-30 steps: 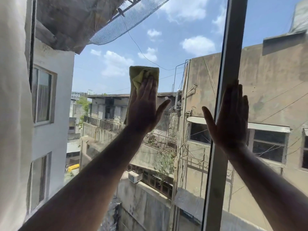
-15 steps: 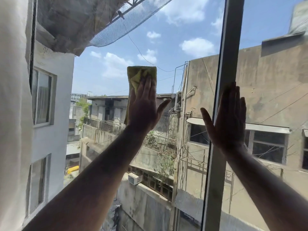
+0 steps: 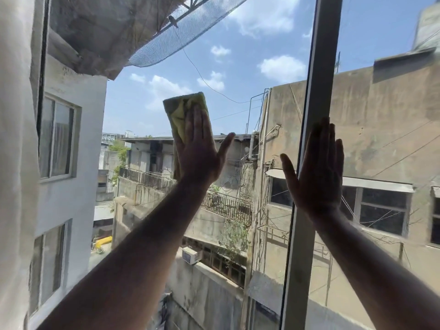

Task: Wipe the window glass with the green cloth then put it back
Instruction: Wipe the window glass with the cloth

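Note:
The green cloth (image 3: 178,115), folded and yellow-green, lies flat against the window glass (image 3: 240,67) at mid-height in the left pane. My left hand (image 3: 198,152) presses it to the glass with the fingers straight and together and the thumb spread to the right; the palm hides the cloth's lower part. My right hand (image 3: 317,170) rests flat and empty on the vertical window frame (image 3: 322,63) and the right pane, fingers pointing up.
A pale curtain (image 3: 14,163) hangs along the left edge. The grey frame bar divides the window into two panes. Outside are concrete buildings, a net canopy at the top left and blue sky.
My left hand and the cloth have slid a little to the left on the glass, and the cloth's top now leans left. My right hand stays on the frame.

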`<state>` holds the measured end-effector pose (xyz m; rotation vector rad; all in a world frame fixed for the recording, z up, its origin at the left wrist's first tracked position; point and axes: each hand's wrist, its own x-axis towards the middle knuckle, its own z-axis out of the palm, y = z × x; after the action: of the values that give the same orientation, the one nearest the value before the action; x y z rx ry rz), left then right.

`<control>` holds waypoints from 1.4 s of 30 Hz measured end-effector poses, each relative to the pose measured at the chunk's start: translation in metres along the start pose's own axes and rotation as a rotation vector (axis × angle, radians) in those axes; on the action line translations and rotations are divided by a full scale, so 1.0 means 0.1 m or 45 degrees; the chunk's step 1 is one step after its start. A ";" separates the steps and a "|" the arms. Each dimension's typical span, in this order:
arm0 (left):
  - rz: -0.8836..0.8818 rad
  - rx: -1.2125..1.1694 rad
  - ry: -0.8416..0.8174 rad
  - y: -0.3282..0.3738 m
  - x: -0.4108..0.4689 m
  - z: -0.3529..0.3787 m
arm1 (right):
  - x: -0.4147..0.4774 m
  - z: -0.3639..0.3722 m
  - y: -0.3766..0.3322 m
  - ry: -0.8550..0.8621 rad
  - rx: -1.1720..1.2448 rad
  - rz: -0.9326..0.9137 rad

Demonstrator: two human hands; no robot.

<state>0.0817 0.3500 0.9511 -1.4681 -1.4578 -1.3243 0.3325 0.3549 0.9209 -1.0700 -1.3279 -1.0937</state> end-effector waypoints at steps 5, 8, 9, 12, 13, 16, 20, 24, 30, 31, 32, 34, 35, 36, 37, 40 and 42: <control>0.529 0.098 -0.053 0.34 -0.61 0.28 | -0.01 -0.02 0.00 0.013 0.024 0.016; 0.530 0.165 -0.064 -0.18 -0.65 0.22 | 0.01 -0.03 0.00 0.020 0.022 0.006; 0.466 0.194 -0.082 -0.33 -0.59 0.18 | 0.01 -0.04 -0.01 0.020 0.023 0.004; 0.222 0.136 -0.068 -0.32 -0.29 0.14 | -0.01 -0.02 -0.02 0.019 0.009 0.019; 0.175 0.082 -0.045 -0.15 -0.19 0.14 | -0.01 -0.02 -0.02 0.017 0.011 0.018; 0.297 -0.015 -0.084 0.34 -0.03 0.16 | -0.01 -0.02 -0.02 0.043 0.037 0.010; 0.689 0.126 -0.131 0.28 -0.35 0.18 | -0.01 -0.04 -0.02 0.076 0.050 0.011; 0.783 0.217 -0.234 -0.04 -0.82 0.12 | -0.01 -0.06 -0.04 0.069 0.048 0.027; 0.701 0.228 -0.186 0.57 -0.09 -0.03 | -0.01 -0.06 -0.03 0.071 0.026 0.015; 0.667 0.228 -0.187 0.66 0.01 -0.04 | -0.01 -0.06 -0.03 0.056 0.022 0.021; 0.649 0.219 -0.181 0.70 0.05 -0.03 | -0.01 -0.06 -0.03 0.045 0.025 0.025; 0.633 0.173 -0.160 0.67 -0.06 0.03 | 0.00 -0.07 -0.03 0.052 0.046 0.024; 0.629 0.144 -0.149 0.60 -0.18 0.06 | 0.00 -0.07 -0.04 0.061 0.053 0.025; 0.633 0.127 -0.138 0.51 -0.32 0.10 | 0.00 -0.07 -0.03 0.062 0.054 0.030; 0.635 0.128 -0.130 0.41 -0.48 0.13 | 0.00 -0.08 -0.04 0.055 0.057 0.035; 0.630 0.175 -0.160 0.15 -0.87 0.19 | 0.01 -0.09 -0.04 0.031 0.058 0.037; 0.633 0.197 -0.185 0.11 -0.93 0.19 | 0.00 -0.10 -0.04 0.035 0.027 0.038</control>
<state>0.1094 0.3395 0.8599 -1.7063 -1.1454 -0.7997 0.3299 0.3445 0.9207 -1.0522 -1.2957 -1.0664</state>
